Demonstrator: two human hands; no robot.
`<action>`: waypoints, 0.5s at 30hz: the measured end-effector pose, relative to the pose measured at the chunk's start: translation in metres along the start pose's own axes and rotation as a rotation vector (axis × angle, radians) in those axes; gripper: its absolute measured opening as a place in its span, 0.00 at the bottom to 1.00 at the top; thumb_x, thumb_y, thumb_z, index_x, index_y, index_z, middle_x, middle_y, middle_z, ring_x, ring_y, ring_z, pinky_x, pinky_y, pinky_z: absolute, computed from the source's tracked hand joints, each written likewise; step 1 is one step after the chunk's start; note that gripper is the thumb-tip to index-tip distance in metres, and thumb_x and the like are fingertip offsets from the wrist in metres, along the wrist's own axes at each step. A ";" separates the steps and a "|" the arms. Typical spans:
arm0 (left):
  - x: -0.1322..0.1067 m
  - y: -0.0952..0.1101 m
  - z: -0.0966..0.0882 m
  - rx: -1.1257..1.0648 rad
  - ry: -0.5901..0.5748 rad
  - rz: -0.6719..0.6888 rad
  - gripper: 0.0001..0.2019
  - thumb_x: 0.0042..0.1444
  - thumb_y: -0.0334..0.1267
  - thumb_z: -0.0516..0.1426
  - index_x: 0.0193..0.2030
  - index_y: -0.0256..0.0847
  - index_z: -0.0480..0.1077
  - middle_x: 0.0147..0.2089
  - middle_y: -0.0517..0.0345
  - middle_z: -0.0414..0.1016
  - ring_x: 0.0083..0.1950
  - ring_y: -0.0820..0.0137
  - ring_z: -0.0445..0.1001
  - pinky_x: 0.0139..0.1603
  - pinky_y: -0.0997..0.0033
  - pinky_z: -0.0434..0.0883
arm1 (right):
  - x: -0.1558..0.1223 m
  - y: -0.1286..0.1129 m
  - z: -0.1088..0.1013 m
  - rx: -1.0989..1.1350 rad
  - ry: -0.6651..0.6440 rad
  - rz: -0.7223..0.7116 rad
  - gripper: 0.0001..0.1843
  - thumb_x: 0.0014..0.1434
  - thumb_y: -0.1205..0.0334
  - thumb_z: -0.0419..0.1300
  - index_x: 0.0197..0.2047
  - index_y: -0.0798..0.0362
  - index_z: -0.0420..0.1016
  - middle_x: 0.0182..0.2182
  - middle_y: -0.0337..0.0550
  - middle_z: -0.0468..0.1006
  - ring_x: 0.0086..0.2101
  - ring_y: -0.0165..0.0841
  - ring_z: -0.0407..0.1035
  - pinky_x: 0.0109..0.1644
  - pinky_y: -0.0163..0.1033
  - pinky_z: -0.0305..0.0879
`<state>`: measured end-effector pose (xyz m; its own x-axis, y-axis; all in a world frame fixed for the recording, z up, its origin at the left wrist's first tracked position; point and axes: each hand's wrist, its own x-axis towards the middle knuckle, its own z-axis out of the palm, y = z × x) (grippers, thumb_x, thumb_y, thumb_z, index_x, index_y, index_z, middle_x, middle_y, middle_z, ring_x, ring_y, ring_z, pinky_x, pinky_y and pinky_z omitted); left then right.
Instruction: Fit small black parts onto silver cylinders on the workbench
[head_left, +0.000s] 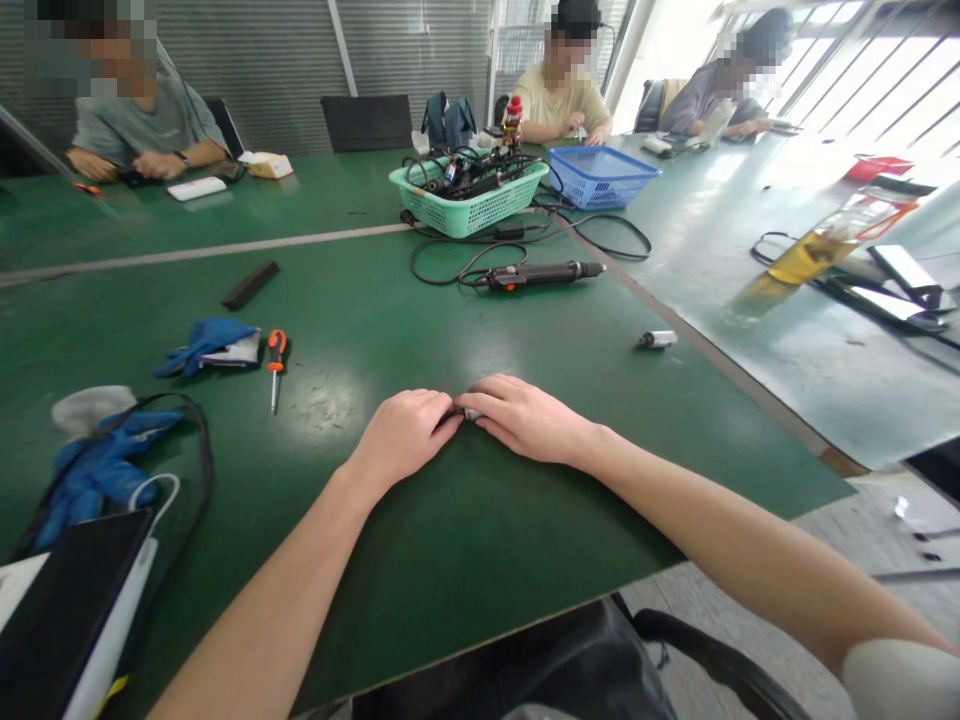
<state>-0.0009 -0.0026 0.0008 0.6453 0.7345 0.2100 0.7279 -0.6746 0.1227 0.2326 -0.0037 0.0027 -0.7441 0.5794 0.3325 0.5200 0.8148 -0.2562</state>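
Observation:
My left hand (405, 432) and my right hand (525, 415) rest close together on the green table (450, 540), fingertips meeting. Between them they pinch a small dark and silver part (463, 412), mostly hidden by the fingers. Both hands are closed around it. An orange-handled screwdriver (275, 368) lies to the left of my left hand. A small silver cylinder (658, 339) lies to the right, beyond my right hand. Farther back an electric screwdriver (540, 273) with a black cable lies on the table.
A green basket (469, 208) of tools and a blue basket (600, 176) stand at the back. Blue gloves (206, 343) and cables lie at the left, with a dark tablet (60, 600) near the corner. Three people sit at the far side. The table edge runs diagonally at right.

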 end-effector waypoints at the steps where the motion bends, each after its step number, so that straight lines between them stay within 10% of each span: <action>1: 0.000 -0.001 0.000 -0.002 0.001 0.003 0.13 0.70 0.42 0.49 0.37 0.40 0.69 0.37 0.54 0.77 0.39 0.65 0.75 0.40 0.65 0.67 | 0.000 0.000 -0.001 -0.014 -0.010 -0.002 0.19 0.71 0.65 0.49 0.62 0.51 0.68 0.51 0.54 0.74 0.50 0.42 0.69 0.56 0.51 0.70; 10: 0.000 -0.002 0.000 -0.036 0.007 -0.026 0.17 0.68 0.51 0.53 0.34 0.41 0.70 0.34 0.57 0.76 0.36 0.66 0.74 0.37 0.67 0.65 | -0.002 0.007 -0.014 -0.192 -0.097 -0.082 0.19 0.72 0.65 0.48 0.61 0.47 0.70 0.52 0.52 0.72 0.51 0.41 0.68 0.56 0.49 0.67; 15: 0.000 0.000 -0.002 -0.064 -0.002 -0.039 0.17 0.68 0.50 0.52 0.34 0.41 0.70 0.35 0.57 0.76 0.37 0.67 0.73 0.37 0.68 0.64 | -0.004 0.060 -0.032 -0.278 -0.118 0.043 0.22 0.66 0.71 0.53 0.61 0.49 0.71 0.50 0.54 0.75 0.51 0.43 0.69 0.57 0.48 0.65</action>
<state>-0.0010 -0.0026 0.0028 0.6169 0.7607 0.2022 0.7365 -0.6485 0.1925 0.2808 0.0434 0.0150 -0.7545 0.6203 0.2144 0.6345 0.7729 -0.0037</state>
